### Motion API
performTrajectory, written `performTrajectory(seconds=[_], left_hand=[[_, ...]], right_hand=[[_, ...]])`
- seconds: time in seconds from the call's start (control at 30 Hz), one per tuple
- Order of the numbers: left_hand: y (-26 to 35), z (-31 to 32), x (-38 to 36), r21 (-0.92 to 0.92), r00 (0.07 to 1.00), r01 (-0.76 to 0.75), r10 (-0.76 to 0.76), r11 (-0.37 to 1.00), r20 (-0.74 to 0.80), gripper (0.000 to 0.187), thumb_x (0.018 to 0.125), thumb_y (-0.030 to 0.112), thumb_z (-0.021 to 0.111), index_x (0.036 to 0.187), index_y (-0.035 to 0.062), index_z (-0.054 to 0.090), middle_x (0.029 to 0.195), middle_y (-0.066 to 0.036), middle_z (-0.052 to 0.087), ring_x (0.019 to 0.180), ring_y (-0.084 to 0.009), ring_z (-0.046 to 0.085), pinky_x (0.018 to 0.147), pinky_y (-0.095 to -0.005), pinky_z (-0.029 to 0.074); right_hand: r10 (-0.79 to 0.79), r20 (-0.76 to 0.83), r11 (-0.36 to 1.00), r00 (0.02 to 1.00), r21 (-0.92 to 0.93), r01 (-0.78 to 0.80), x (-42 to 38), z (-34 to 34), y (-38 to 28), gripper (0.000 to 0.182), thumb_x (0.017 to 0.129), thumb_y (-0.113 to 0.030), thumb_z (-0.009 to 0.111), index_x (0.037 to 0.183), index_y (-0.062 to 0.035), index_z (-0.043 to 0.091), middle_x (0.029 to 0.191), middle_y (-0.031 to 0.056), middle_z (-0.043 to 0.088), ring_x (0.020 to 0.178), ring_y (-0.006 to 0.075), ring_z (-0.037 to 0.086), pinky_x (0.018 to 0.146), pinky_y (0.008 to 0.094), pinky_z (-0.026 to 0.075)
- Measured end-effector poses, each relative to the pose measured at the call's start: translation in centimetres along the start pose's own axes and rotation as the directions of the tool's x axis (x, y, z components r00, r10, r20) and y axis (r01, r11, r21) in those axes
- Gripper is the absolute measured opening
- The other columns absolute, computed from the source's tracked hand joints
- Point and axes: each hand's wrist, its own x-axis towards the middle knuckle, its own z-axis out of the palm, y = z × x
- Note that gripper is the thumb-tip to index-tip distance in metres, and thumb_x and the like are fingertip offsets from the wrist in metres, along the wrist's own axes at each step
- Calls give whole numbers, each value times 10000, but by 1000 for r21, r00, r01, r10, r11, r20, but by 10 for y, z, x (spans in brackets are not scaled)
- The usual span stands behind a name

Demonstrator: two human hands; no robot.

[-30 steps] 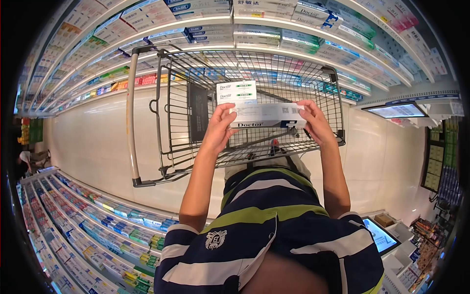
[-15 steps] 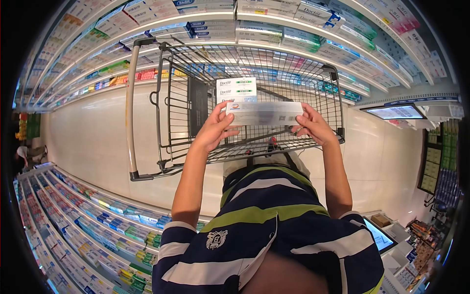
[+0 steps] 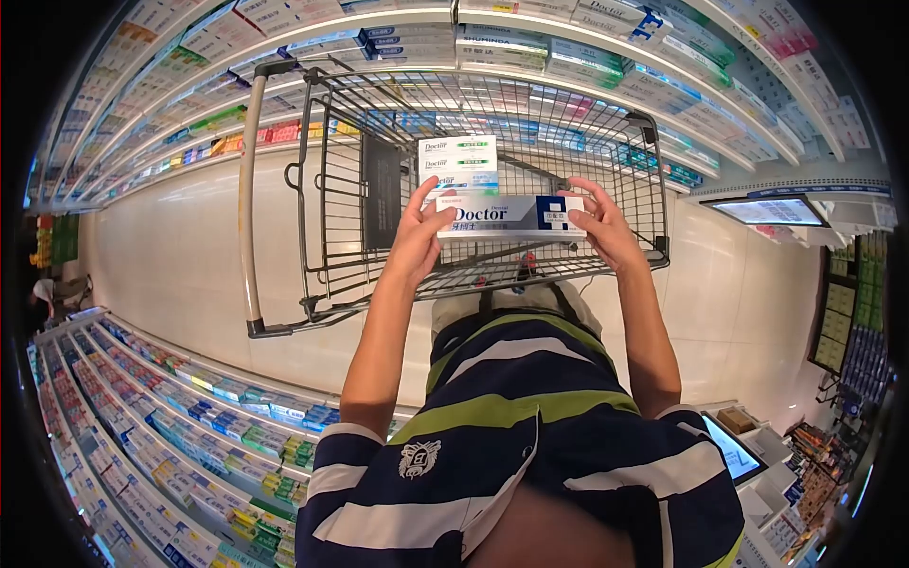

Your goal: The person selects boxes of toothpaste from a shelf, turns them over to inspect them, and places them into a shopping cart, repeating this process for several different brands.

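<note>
A long toothpaste box (image 3: 511, 220), white and silver with "Doctor" and a dark blue panel on its face, is held level in front of me. My left hand (image 3: 418, 227) grips its left end, thumb on the front. At the right end, my right hand (image 3: 600, 227) pinches it the same way, with fingers behind. Beyond the box, several similar white boxes (image 3: 457, 151) lie in the shopping cart (image 3: 568, 161). The held box partly covers the nearest of them.
Shelves of boxed toothpaste (image 3: 502, 52) run along the far side, behind the cart. Another shelf unit (image 3: 189, 445) packed with boxes stands at lower left. The cart's handle (image 3: 253, 199) is on the left. Screens (image 3: 765, 212) stand at the right, and pale floor (image 3: 180, 237) surrounds the cart.
The toothpaste box has been turned over in my hands, from a plain silvery side to the "Doctor" face. Both hands have shifted their hold, and the cart appears slightly higher in view.
</note>
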Motion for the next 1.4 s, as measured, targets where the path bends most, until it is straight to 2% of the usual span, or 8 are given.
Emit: performTrajectory(seconds=[0.13,0.37,0.53,0.63,0.87,1.0,1.17,1.4], left_hand=[[9,1,-2,89,979,205,-205,975,-9,604,885,140,613,1398,83,301,1145,-127,572,917,-152,606,794,-301,506],[36,3,12,337,990,138,-134,931,-34,571,902,281,604,1362,67,342,1119,-133,580,987,-170,595,845,-327,502],[27,-5,18,335,990,115,-78,935,-121,493,899,323,604,1294,81,435,1011,-50,611,835,-90,613,648,-211,532],[13,-16,23,280,982,137,-94,950,-162,468,903,327,598,1276,85,452,992,-36,611,824,-85,613,640,-215,536],[-20,-50,28,235,949,203,-133,951,-285,498,887,316,627,1286,73,457,980,-10,598,825,-82,566,679,-218,467],[-36,-62,13,831,889,76,339,551,-306,563,845,202,647,1309,-15,413,1055,-170,603,872,-223,596,757,-329,487],[-47,-35,-20,961,909,48,387,271,-155,361,857,132,596,1173,-28,528,1073,-226,587,937,-383,578,820,-431,467],[-67,-21,-18,987,940,158,303,30,-160,288,861,129,585,1127,20,565,963,-167,614,849,-370,570,772,-430,461]], right_hand=[[-13,5,996,1000,88,13,6,-3,2,561,807,-29,667,1313,-68,431,1057,86,607,901,107,584,737,198,463],[2,113,997,994,-82,8,29,-7,-2,511,790,-51,681,1261,-44,484,931,-7,587,813,50,530,700,191,421],[12,121,993,993,-121,3,41,-1,-1,494,794,-72,677,1250,-39,491,913,-15,581,795,43,522,674,186,411],[166,126,953,978,-275,-127,48,-5,2,470,806,-106,674,1238,-37,500,957,8,598,829,62,546,687,202,436],[424,233,904,875,-172,-393,79,-17,51,458,808,-164,694,1202,-22,510,1053,64,602,932,164,594,787,325,532],[543,206,835,814,-230,-499,108,-36,100,449,795,-167,707,1163,-19,498,1047,65,580,961,191,583,790,355,541],[712,136,696,689,-274,-664,156,-61,209,481,755,-152,741,1147,-26,492,1025,77,535,939,213,559,731,388,563],[861,-5,504,508,-118,-856,185,-36,301,523,726,-94,763,1150,-55,461,1133,98,495,1004,222,533,849,409,508]])
